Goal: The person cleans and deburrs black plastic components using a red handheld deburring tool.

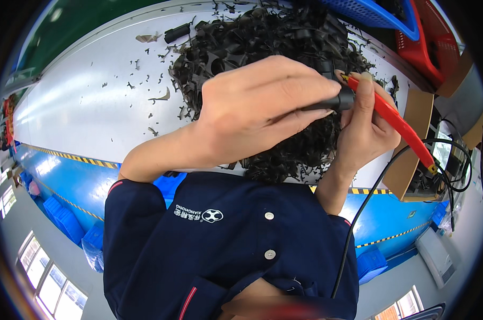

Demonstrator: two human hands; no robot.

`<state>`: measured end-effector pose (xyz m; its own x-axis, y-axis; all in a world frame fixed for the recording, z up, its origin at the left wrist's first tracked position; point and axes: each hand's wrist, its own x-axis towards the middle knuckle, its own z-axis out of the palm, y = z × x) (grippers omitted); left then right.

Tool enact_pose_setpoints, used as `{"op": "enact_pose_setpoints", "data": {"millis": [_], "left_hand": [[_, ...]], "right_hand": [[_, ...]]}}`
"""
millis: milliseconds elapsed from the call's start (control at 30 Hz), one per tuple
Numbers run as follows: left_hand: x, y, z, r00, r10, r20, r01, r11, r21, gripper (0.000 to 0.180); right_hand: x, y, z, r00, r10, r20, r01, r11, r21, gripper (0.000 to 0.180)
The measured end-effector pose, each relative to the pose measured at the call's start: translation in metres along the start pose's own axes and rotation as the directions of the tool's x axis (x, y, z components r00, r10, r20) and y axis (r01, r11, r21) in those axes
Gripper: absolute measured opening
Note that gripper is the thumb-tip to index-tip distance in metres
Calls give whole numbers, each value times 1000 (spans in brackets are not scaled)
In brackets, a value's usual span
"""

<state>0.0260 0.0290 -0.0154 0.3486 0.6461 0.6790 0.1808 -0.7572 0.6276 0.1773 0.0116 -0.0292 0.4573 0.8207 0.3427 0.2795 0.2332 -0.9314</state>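
Observation:
My left hand is closed around a black cylindrical plastic part, which sticks out past its fingertips. Most of that part is hidden under the fingers. In my right hand is a slim red hand tool, gripped between thumb and fingers, its narrow tip beside the black part. The tool's blade, if it has one, is too small to make out. Both hands are held over a large heap of black plastic scraps on the white table.
A separate black part lies left of the heap, among scattered scraps. Blue and red baskets stand at the far right. Nearer, a cardboard box sits at the table's right end. A black cable runs up past my right arm.

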Motion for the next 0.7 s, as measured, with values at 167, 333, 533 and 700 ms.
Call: {"op": "enact_pose_setpoints", "data": {"millis": [167, 333, 533, 700], "left_hand": [[2, 11, -10, 987, -156, -33, 150, 978, -142, 35], [0, 19, -22, 980, -200, -14, 195, 968, -156, 36], [5, 26, -34, 974, -228, -7, 222, 954, -199, 34], [5, 22, -37, 952, -306, -27, 276, 890, -363, 28]], "right_hand": [[4, -3, -8, 967, -9, 254, -17, 995, 100, 9], [9, 5, -11, 857, -301, 418, 270, 954, 132, 3], [11, -3, -10, 833, -281, 476, -92, 779, 621, 17], [10, -19, 0, 788, 56, 614, -112, 992, 53, 10]]}}
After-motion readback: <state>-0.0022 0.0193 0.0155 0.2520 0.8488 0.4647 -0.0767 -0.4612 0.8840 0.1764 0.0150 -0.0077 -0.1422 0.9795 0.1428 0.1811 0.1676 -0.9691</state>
